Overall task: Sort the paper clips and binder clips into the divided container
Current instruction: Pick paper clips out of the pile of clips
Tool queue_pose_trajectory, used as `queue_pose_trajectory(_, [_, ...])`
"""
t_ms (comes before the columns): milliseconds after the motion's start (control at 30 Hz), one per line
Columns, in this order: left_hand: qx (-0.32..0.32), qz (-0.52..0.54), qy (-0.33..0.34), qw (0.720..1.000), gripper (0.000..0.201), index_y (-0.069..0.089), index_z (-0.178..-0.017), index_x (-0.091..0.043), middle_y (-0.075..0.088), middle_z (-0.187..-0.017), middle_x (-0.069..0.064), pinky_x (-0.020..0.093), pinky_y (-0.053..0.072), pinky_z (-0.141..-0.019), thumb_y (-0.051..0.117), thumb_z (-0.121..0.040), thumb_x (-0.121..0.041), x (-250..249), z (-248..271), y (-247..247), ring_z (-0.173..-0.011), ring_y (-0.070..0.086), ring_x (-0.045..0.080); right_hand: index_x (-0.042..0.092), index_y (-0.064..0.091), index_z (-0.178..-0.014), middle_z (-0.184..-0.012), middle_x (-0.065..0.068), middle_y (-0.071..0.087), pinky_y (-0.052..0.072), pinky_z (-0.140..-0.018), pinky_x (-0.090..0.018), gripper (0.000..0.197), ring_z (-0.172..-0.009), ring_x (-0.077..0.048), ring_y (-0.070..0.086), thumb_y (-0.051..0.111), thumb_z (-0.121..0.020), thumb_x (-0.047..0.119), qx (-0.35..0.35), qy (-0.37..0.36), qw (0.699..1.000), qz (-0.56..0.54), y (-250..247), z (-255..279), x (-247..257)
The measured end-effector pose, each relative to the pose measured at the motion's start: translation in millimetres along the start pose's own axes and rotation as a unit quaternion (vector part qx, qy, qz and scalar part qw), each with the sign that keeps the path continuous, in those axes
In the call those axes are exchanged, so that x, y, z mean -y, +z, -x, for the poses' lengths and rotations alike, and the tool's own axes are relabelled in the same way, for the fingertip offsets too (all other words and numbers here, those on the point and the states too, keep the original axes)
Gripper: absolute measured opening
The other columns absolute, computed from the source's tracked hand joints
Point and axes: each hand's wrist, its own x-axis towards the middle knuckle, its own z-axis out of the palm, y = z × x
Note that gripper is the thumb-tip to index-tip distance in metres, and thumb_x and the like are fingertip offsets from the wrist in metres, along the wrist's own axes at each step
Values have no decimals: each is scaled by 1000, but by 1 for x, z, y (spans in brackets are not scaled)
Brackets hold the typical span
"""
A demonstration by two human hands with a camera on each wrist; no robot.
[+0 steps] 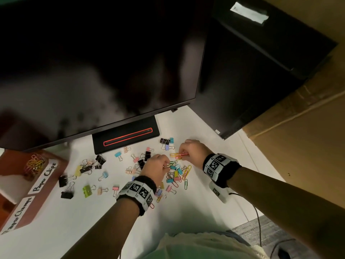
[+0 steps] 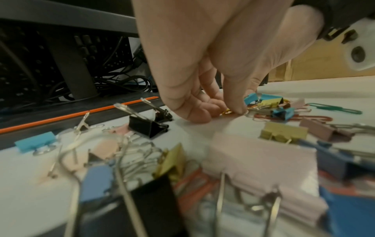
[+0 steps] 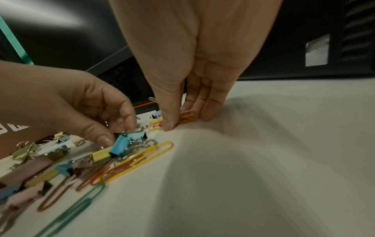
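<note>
Coloured binder clips point(image 1: 104, 174) and paper clips point(image 1: 186, 172) lie scattered on the white table point(image 1: 214, 165). My right hand point(image 1: 183, 155) pinches a bunch of orange and yellow paper clips point(image 3: 186, 117) between thumb and fingers, low on the table. My left hand point(image 1: 166, 165) reaches into the mixed pile, its thumb and forefinger pinching a yellow paper clip point(image 2: 226, 111) beside a blue binder clip point(image 3: 121, 144). The brown divided container point(image 1: 46, 176) stands at the far left, labelled "Paper Clips" and "Paper Clamps". Its far compartment holds several paper clips point(image 1: 34, 163).
A dark monitor hangs over the back of the table, its black base point(image 1: 127, 136) just behind the clips. A black computer tower point(image 1: 252, 71) and a cardboard box point(image 1: 298, 128) stand to the right. A cable point(image 1: 257, 217) runs from my right wrist off the table's right edge.
</note>
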Motion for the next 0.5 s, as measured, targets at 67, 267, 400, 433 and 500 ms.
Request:
queue_pose_trajectory(67, [-8, 15, -11, 1000, 19, 60, -104, -13, 62, -103, 2, 24, 49, -86, 62, -86, -13, 2, 1, 0, -91, 59, 13, 10, 65, -104, -106, -9, 59, 45, -86, -33, 20, -99, -25, 56, 61, -88, 20, 8, 2, 1000, 7, 0, 0, 2])
queue_pose_trajectory(267, [-12, 10, -1, 1000, 10, 64, -96, -13, 57, -99, 1, 25, 50, -87, 61, -86, -14, 5, 3, 0, -86, 58, 12, 9, 66, -99, -104, -8, 60, 45, -82, -29, 15, -95, -24, 57, 58, -89, 17, 7, -2, 1000, 10, -3, 0, 5])
queue_pose_trajectory(400, [-18, -8, 6, 1000, 8, 63, -94, -14, 49, -102, -3, 21, 47, -87, 62, -86, -16, 9, 2, -1, -85, 56, 11, 11, 65, -96, -101, -7, 65, 48, -78, -30, 12, -89, -22, 59, 58, -89, 18, 9, 11, 1000, 3, -4, 2, 2])
queue_pose_trajectory(433, [-17, -16, 14, 1000, 7, 62, -93, -14, 49, -100, -4, 21, 47, -86, 61, -86, -16, 9, 2, -2, -84, 55, 11, 11, 65, -96, -100, -7, 66, 48, -78, -29, 11, -87, -21, 59, 59, -89, 18, 7, 13, 1000, -7, -4, 2, 1])
queue_pose_trajectory(500, [-12, -28, 28, 999, 5, 61, -91, -14, 52, -94, -3, 24, 49, -83, 60, -86, -14, 9, 2, -4, -83, 55, 12, 13, 64, -99, -99, -6, 67, 47, -76, -28, 12, -84, -19, 58, 62, -88, 19, 3, 14, 1000, -25, -3, 4, -1])
